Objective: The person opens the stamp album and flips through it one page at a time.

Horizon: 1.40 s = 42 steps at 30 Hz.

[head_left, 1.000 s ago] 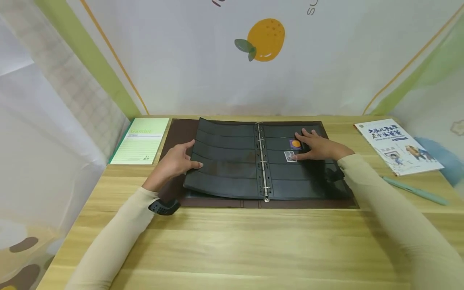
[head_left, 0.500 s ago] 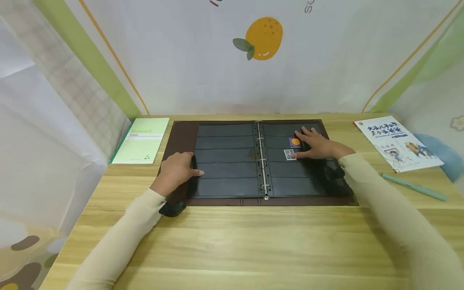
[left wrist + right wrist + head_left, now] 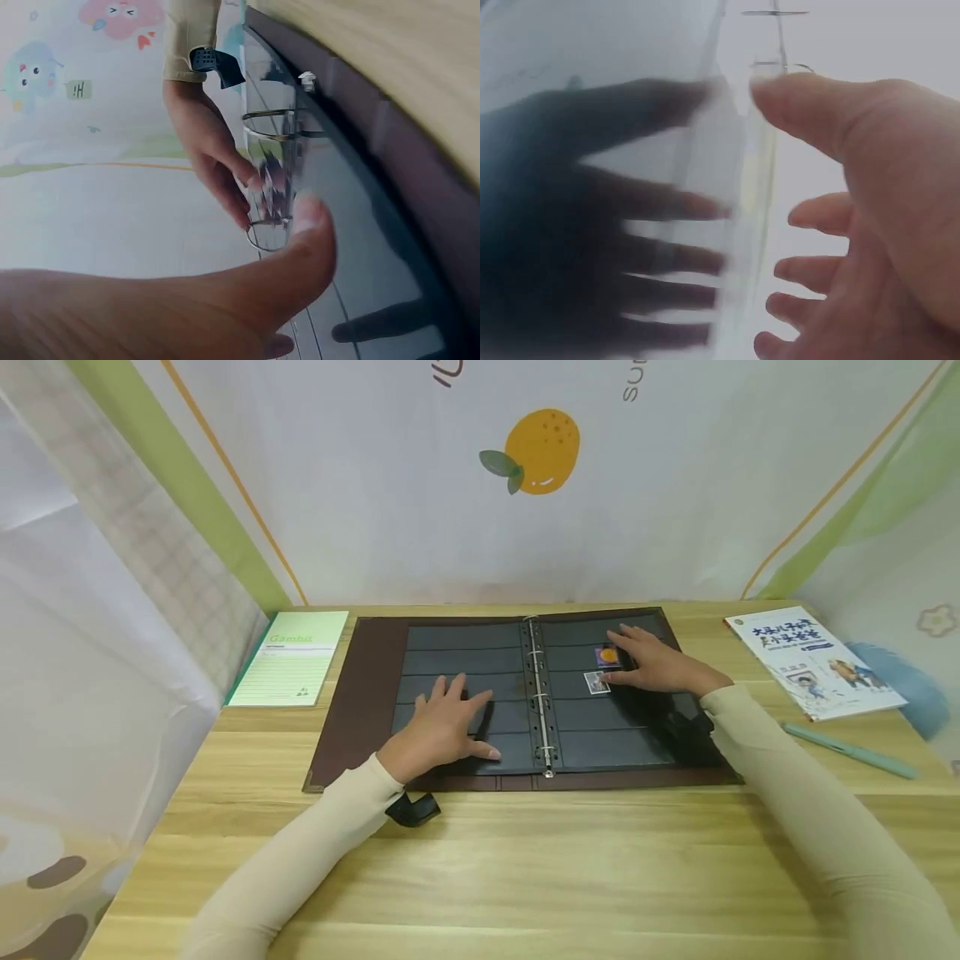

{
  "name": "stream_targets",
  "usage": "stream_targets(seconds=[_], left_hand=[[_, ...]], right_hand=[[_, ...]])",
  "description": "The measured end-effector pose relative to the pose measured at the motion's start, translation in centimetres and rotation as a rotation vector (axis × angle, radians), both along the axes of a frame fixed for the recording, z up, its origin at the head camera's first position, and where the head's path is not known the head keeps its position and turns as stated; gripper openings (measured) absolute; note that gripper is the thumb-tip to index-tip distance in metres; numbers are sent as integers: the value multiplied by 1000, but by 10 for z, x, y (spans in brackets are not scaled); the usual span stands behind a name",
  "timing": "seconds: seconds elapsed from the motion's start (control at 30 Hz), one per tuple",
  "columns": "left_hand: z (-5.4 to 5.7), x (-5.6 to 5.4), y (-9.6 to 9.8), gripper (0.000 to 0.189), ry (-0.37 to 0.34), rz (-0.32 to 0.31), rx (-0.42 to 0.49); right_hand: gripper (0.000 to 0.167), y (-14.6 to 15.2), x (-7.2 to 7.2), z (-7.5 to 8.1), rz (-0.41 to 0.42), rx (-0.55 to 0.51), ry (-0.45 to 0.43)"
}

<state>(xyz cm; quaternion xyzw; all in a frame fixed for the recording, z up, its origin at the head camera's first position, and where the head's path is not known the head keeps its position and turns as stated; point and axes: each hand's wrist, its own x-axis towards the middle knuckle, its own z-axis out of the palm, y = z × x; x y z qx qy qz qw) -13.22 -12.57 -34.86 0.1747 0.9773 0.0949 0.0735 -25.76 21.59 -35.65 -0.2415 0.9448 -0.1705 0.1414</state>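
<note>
A brown ring-binder album (image 3: pixel 348 727) lies open on the table, with black pocket pages on both sides of its metal rings (image 3: pixel 540 695). Over the lower part of the left page (image 3: pixel 450 638) my left hand (image 3: pixel 435 728) is held with its fingers spread and nothing in them. On the right page sit two stamps, a purple and orange one (image 3: pixel 607 657) and a pale grey one (image 3: pixel 597 683). My right hand (image 3: pixel 660 663) hovers close over that page with fingers apart, its thumb tip at the grey stamp's edge. The right wrist view shows this hand (image 3: pixel 885 195) mirrored in the glossy page.
A pale green notebook (image 3: pixel 288 660) lies left of the album. To the right are a white picture book (image 3: pixel 816 662) and a green pen (image 3: pixel 847 750). Bare wooden tabletop (image 3: pixel 570 868) stretches along the front, and a printed curtain (image 3: pixel 375 485) hangs behind.
The left page, raised in my left hand a second ago, now lies flat. My left hand has let go of its outer edge and moved right over the page. My right hand stays put.
</note>
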Motion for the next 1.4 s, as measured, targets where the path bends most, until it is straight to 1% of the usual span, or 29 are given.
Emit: stream_targets(seconds=[0.1, 0.2, 0.23, 0.33, 0.4, 0.5, 0.63, 0.73, 0.83, 0.9, 1.13, 1.27, 1.4], left_hand=[[1, -7, 6, 97, -113, 21, 11], [1, -11, 9, 102, -171, 37, -11], [1, -12, 10, 103, -187, 45, -20], [0, -12, 12, 105, -220, 64, -44], [-1, -12, 12, 106, -235, 71, -55], [-2, -12, 13, 105, -241, 65, -65], [-3, -14, 16, 106, -239, 51, -81], [-3, -16, 18, 106, -241, 47, -100], [-2, -17, 20, 106, -240, 46, -112], [-1, -17, 21, 106, -236, 44, -118], [1, -18, 20, 106, -227, 40, -132], [0, -18, 19, 105, -232, 39, -129], [-2, -19, 18, 105, -237, 38, -122]], right_hand=[[86, 3, -4, 8, -23, -8, 57], [86, 11, -11, 17, -86, 21, 94], [82, 13, -14, 19, -111, 31, 98], [83, 21, -21, 22, -191, 46, 58], [87, 24, -25, 21, -231, 32, 10], [83, 26, -28, 18, -277, -13, -54], [61, 26, -28, 16, -317, -56, -96], [67, 26, -28, 21, -342, -37, -121], [81, 26, -28, 26, -366, -14, -139], [80, 28, -28, 28, -373, -5, -131], [61, 29, -24, 30, -355, -37, -103], [61, 28, -24, 31, -344, -24, -93], [68, 28, -25, 33, -327, 6, -64]])
